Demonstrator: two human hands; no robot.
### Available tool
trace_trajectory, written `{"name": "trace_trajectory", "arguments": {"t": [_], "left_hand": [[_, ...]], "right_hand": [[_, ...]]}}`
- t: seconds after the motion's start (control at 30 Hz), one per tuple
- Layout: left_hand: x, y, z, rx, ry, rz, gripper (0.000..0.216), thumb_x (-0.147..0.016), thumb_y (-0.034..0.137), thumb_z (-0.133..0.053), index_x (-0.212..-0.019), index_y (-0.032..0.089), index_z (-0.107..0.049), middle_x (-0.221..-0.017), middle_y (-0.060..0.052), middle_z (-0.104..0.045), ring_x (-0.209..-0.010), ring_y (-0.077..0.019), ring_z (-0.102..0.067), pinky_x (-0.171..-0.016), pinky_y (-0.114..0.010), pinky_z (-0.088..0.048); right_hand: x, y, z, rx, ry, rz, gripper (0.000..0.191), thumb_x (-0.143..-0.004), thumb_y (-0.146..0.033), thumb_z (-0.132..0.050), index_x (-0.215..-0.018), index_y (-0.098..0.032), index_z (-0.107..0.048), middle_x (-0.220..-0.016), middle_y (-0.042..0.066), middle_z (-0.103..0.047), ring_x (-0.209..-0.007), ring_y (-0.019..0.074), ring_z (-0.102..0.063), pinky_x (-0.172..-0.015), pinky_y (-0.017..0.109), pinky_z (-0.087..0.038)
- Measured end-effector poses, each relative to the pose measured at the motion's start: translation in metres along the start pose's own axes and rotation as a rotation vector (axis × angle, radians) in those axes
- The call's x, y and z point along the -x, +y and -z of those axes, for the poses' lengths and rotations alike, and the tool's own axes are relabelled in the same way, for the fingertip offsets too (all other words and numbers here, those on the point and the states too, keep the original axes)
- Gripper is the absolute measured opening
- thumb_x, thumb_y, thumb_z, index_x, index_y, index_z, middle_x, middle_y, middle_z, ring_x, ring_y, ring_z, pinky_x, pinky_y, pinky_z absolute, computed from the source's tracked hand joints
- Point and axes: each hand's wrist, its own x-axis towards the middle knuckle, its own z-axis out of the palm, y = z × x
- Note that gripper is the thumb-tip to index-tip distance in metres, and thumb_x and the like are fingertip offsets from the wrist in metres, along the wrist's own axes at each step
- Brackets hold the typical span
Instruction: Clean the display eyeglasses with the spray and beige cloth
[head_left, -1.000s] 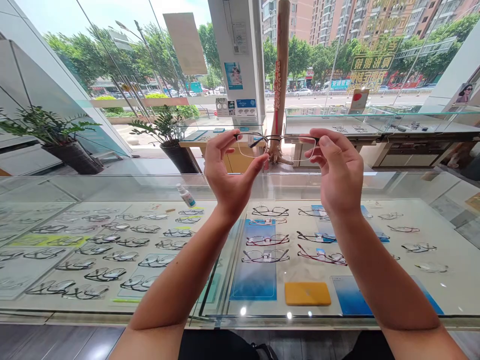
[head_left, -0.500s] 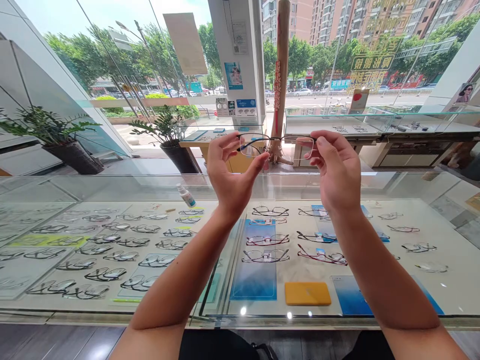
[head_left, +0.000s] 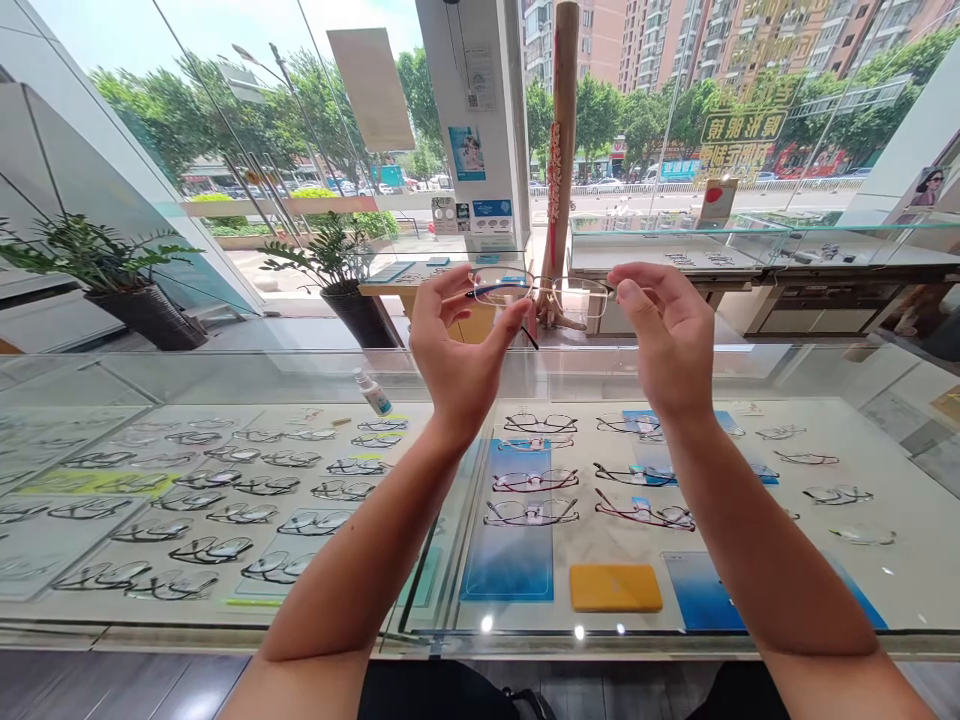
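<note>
I'm watching someone in mid-handling, it seems: the glasses are hanging in the air above the bench, not set down. The left hand is gripping one end between fingers and thumb, the right hand is pinching the other; both forearms are reaching forward, angling inward.

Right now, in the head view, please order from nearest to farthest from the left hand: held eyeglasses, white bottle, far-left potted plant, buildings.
1. Held eyeglasses: at the left hand.
2. White bottle: left, lower.
3. Potted plant: far left.
4. Buildings: outside, upper right.
</note>
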Motion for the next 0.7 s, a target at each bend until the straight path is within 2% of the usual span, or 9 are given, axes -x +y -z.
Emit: {"name": "trace_trajectory", "arguments": {"t": [0.2, 0.43, 0.57, 0.7], "left_hand": [[0.0, -0.012, -0.001, 0.112, -0.07, 0.057, 0.057, -0.088, 0.051, -0.096, -0.135, 0.03, -0.071, -0.133, -0.009, -0.078, -0.116, -0.0248, -0.079, -0.098, -0.04, -0.068], [-0.003, -0.032, -0.006, 0.337, -0.097, 0.15, 0.063, -0.089, 0.059, -0.094, -0.139, 0.032, -0.069, -0.14, -0.008, -0.073, -0.12, -0.0255, -0.08, -0.105, -0.038, -0.067], [-0.004, -0.034, -0.008, 0.336, -0.07, 0.083, 0.066, -0.087, 0.06, -0.095, -0.14, 0.034, -0.066, -0.14, -0.007, -0.072, -0.123, -0.0257, -0.08, -0.108, -0.039, -0.066], [-0.002, -0.026, -0.01, 0.263, 0.008, -0.07, 0.073, -0.086, 0.062, -0.095, -0.143, 0.033, -0.062, -0.139, -0.007, -0.07, -0.128, -0.0275, -0.077, -0.112, -0.043, -0.065]], "right_hand": [[-0.002, 0.002, 0.003, 0.0, 0.018, 0.017, 0.019, -0.102, -0.041, -0.069, -0.111, -0.028, -0.079, -0.116, 0.005, -0.082, -0.106, 0.0219, -0.074, -0.093, 0.042, -0.059], [-0.005, 0.002, 0.008, 0.001, 0.011, -0.005, 0.021, -0.105, -0.043, -0.065, -0.11, -0.029, -0.079, -0.111, 0.004, -0.08, -0.101, 0.0214, -0.073, -0.093, 0.042, -0.057], [-0.006, 0.005, 0.01, -0.011, 0.034, 0.018, 0.021, -0.106, -0.043, -0.065, -0.109, -0.028, -0.079, -0.111, 0.004, -0.08, -0.1, 0.0216, -0.073, -0.092, 0.042, -0.057], [-0.007, 0.01, 0.011, 0.078, 0.019, 0.167, 0.022, -0.11, -0.042, -0.06, -0.118, -0.031, -0.077, -0.117, 0.005, -0.079, -0.105, 0.0231, -0.073, -0.091, 0.043, -0.058]]}}
